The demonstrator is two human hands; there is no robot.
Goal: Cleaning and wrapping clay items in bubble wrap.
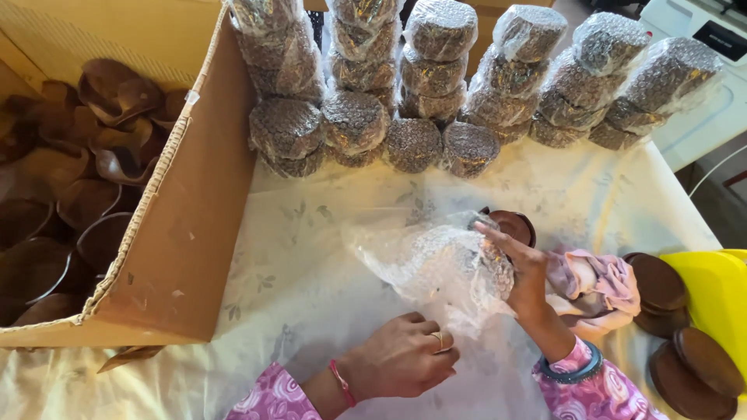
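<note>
Two hands at work near the table's [311,257] front edge, over a pale leaf-print cloth. My right hand [523,272] has fingers curled around a dark brown bowl [510,224] half swaddled in bubble wrap [436,264]; thumb and fingers press the plastic against the bowl's side, so a closed grasp holding both. My left hand [401,359] rests on the cloth just in front of the wrap, fingers folded under in a loose fist, fingertips at the sheet's trailing edge; whether they pinch the plastic I cannot tell.

Bowl and wrap sit right of the table's middle, well short of the back edge.

Along the back edge: many wrapped bundles [436,85], stacked in leaning columns, several lying on their sides in front.

At the left edge: open cardboard box [187,233], holding loose brown shells [85,155] piled together.

Near the right edge: crumpled pink cloth [595,288] just beside my right wrist, then flat brown discs [685,342] overlapping each other, touching a yellow tub [712,288] at the corner.
</note>
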